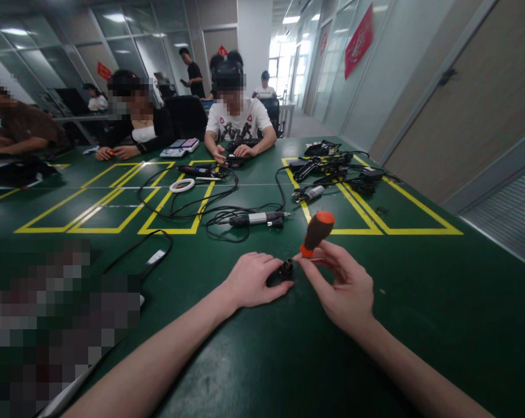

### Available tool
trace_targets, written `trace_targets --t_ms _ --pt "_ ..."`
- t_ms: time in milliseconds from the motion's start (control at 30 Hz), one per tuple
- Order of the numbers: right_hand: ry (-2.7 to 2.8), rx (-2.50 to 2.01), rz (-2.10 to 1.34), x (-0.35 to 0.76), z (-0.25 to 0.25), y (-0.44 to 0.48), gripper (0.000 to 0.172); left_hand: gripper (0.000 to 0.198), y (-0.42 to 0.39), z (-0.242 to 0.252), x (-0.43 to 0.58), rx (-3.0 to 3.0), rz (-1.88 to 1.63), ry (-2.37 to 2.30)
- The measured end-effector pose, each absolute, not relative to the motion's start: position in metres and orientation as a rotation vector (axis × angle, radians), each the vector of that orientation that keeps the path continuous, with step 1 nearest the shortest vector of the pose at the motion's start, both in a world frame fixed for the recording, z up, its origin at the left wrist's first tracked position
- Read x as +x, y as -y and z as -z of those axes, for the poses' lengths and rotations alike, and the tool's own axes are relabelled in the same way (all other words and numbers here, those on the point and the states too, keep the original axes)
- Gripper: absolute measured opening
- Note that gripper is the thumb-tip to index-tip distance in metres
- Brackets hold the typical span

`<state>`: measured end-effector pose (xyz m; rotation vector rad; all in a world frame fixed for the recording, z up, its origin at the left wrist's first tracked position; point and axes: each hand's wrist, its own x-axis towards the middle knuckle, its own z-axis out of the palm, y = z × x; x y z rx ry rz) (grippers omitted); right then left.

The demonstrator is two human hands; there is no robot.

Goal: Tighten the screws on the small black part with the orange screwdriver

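My left hand (258,280) rests on the green table and grips a small black cylindrical part (287,268) between thumb and fingers. The part has an open round top; its exact kind is too small to make out. My right hand (343,284) pinches a screwdriver (318,231) with an orange and black handle near the lower end of that handle. The handle points up and leans to the right. Its shaft is mostly hidden by my fingers, close beside the black part; I cannot tell whether they touch.
A grey and black electric screwdriver (258,219) with a looping cable lies just beyond my hands. Black cables and parts (327,168) are heaped at the back right. A white tape roll (182,186) lies left of centre. Across the table a person (240,122) works with both hands.
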<state>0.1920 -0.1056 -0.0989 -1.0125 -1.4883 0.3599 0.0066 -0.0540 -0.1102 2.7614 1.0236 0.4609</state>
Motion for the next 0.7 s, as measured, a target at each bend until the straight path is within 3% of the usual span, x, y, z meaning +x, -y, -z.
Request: trace_targets --t_ms 367,700 --pt "1.477 -1.04 -0.378 0.1913 0.0948 0.1057 0.018 0.028 0.054 0.1111 0.0066 2.754 -0.496 -1.004" --pt "1.475 -1.019 -0.354 0.1924 0.0955 0.1067 0.024 0.029 0.054 0.1111 0.0061 2.769 -0.487 -1.006"
